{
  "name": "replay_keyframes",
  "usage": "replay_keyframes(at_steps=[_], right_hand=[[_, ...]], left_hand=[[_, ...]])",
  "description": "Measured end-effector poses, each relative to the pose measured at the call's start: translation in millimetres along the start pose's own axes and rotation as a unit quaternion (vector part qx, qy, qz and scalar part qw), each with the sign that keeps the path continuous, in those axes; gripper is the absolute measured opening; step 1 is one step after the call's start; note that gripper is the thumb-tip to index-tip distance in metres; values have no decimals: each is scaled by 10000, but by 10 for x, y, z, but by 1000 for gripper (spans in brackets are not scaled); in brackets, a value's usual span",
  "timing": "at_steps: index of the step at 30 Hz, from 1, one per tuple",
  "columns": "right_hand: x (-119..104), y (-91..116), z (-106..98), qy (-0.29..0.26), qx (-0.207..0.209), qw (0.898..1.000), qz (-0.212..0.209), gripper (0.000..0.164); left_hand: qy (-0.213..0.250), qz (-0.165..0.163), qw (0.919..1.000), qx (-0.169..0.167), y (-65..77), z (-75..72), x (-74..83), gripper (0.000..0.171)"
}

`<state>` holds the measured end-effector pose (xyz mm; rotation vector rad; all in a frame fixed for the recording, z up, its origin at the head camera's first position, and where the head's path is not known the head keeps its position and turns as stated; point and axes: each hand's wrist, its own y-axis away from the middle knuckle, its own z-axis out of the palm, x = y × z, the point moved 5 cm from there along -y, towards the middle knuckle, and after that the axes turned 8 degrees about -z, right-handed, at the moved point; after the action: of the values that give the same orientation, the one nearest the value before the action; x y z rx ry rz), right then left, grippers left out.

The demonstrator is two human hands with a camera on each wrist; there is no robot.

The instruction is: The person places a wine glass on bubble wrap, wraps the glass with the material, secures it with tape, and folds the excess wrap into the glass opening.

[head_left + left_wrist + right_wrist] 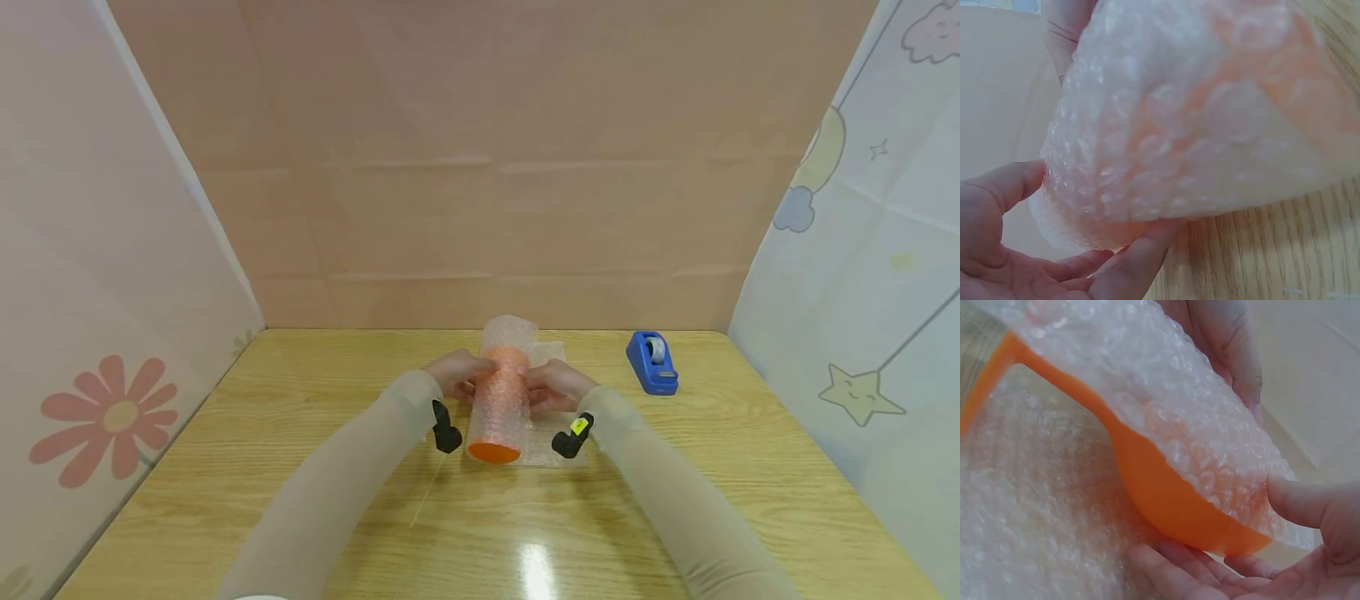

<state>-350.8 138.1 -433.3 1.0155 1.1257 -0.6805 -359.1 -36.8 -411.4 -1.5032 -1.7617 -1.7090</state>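
An orange goblet [1166, 487] lies on its side, partly rolled in clear bubble wrap [504, 400]. Its round orange foot [494, 452] points toward me, and the far end of the wrap extends past the bowl. My left hand [459, 372] holds the roll from the left, thumb on the wrap and fingers beneath. From the right, my right hand [557, 385] grips the bowl end, its thumb pressing the wrap's edge and its fingers under the bowl. In the right wrist view, the stem and part of the bowl show below that edge.
A flat part of the bubble wrap [557, 450] spreads to the right of the roll on the wooden table [337, 400]. A blue tape dispenser [652, 363] stands at the back right. Fabric walls [480, 208] enclose the table at the back and both sides.
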Motion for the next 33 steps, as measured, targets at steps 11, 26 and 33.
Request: replay_keyframes(at_steps=[11,26,33], right_hand=[[45,22,-91,-227,-79,9997,105,17],[80,44,-150,-307,-138,9990,292,20],[69,44,-153,-302,-96,9988,362,19]], left_hand=[[54,157,9998,64,41,66,24,56],[-282,352,9977,498,28,126,81,62],[-381,310,9970,605,13,135,87,57]])
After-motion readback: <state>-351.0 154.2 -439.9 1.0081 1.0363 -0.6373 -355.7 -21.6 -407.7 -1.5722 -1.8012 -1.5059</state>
